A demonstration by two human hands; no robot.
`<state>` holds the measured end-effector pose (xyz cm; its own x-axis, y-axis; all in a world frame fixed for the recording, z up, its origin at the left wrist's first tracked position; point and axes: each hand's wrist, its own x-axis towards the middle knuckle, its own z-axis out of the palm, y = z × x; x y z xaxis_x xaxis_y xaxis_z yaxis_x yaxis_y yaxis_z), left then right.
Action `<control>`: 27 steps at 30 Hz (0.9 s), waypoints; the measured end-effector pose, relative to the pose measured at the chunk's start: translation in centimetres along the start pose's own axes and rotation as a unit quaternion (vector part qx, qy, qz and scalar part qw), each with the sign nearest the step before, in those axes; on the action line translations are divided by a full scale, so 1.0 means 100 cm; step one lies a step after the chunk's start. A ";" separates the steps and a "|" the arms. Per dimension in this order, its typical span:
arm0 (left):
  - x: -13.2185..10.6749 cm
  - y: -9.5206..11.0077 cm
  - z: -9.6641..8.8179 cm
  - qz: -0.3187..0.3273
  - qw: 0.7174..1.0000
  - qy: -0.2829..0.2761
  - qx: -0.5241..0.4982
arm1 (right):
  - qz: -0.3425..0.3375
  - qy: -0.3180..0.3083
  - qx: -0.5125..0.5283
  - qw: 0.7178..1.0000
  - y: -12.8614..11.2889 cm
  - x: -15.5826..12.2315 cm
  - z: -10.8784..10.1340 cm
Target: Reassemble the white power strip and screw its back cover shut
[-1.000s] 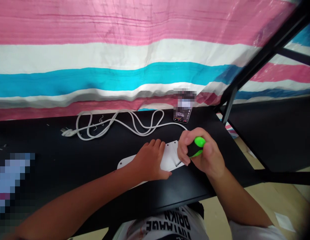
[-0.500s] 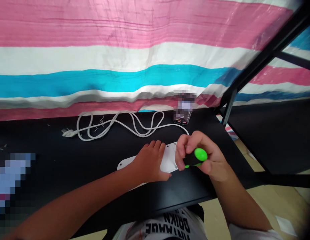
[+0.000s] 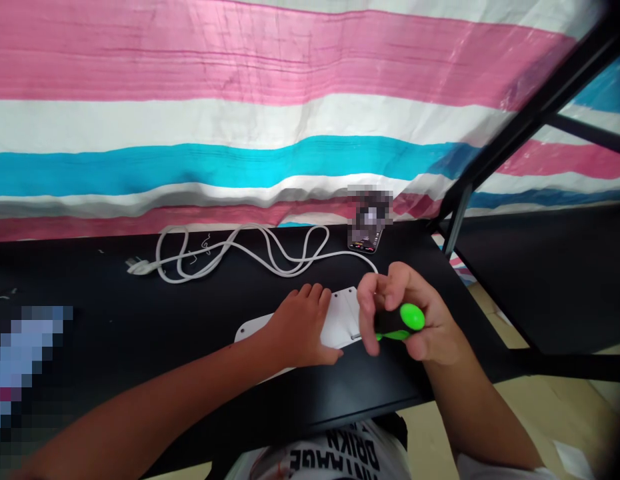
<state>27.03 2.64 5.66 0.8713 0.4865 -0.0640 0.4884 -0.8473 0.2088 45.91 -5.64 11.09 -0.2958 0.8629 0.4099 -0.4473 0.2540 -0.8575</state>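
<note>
A white power strip (image 3: 337,327) lies underside up on the black table, with dark screw holes along its edges. My left hand (image 3: 300,327) lies across its middle, fingers over the far edge and thumb at the near edge, gripping it. My right hand (image 3: 415,307) is closed around a screwdriver (image 3: 394,323) with a black and bright green handle. Its short metal shaft points left, and the tip is at the strip's near edge towards the right end. Whether the tip sits in a screw I cannot tell. The right hand hides the strip's right end.
A white cord (image 3: 285,272) with a plug (image 3: 140,267) lies looped behind the strip on the black table (image 3: 90,347). A phone (image 3: 365,237) leans against the striped sheet (image 3: 215,167) at the back. A blurred flat object (image 3: 27,360) is at left; a black metal frame (image 3: 510,127) rises at right.
My right hand and the screwdriver have shifted slightly right, and the metal shaft now shows at the strip's edge. My left hand stays on the strip.
</note>
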 end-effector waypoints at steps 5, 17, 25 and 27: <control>-0.001 -0.002 0.004 0.005 1.000 0.013 0.000 | 0.027 -0.007 -0.031 0.999 -0.002 -0.003 -0.003; -0.001 -0.002 0.004 0.006 1.000 0.014 0.004 | 0.018 -0.008 0.046 0.999 0.001 -0.005 0.000; 0.000 -0.003 0.005 0.003 1.000 0.014 -0.005 | 0.008 0.000 -0.001 1.000 -0.003 -0.002 -0.004; 0.000 -0.003 0.006 0.006 1.000 0.018 0.003 | 0.007 0.000 0.051 0.999 -0.001 -0.002 -0.004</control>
<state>26.88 2.73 5.06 0.8745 0.4843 -0.0263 0.4790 -0.8538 0.2039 46.35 -5.68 11.00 -0.3025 0.8663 0.3974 -0.5259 0.1960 -0.8276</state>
